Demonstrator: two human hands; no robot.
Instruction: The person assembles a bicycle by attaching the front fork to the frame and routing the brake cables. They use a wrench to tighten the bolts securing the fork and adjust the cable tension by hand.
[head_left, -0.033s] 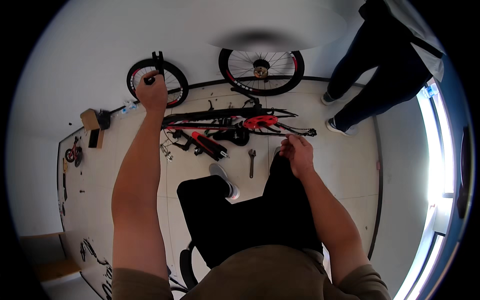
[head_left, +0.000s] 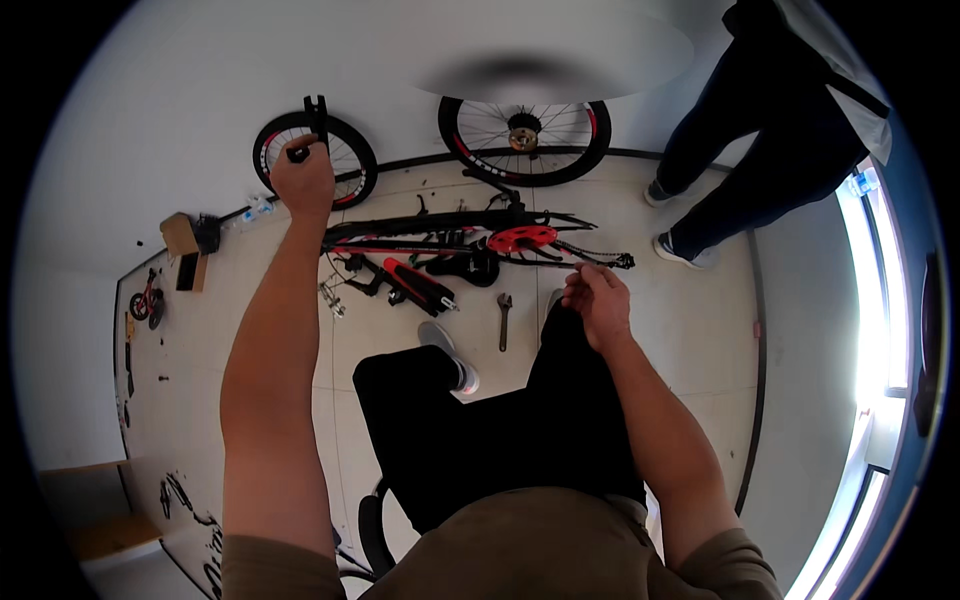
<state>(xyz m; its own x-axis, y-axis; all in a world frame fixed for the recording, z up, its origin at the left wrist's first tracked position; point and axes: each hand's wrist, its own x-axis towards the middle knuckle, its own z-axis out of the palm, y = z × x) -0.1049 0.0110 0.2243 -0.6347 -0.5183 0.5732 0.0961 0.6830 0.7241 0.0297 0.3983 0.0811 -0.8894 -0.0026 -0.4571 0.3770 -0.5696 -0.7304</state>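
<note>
My left hand (head_left: 302, 185) is raised at the far left and closed round a black two-pronged bicycle part (head_left: 317, 115). Its lower end is hidden by my fist. Just beyond lies the bicycle frame (head_left: 420, 226), black and red, on its side on the floor, with a red chainring (head_left: 522, 239). My right hand (head_left: 603, 305) hovers at the near side of the frame's rear end, by the chain (head_left: 578, 250). Its fingers are curled together, and whatever they may hold is hidden. A black saddle (head_left: 482, 268) and an adjustable wrench (head_left: 504, 322) lie nearer to me.
Two bicycle wheels, a smaller one (head_left: 355, 150) and a larger one (head_left: 598, 140), lean against the far wall. A person (head_left: 770, 140) stands at the right. An open cardboard box (head_left: 182, 238) and a small red bike (head_left: 148, 300) are at the left. My shoe (head_left: 435, 338) is near the wrench.
</note>
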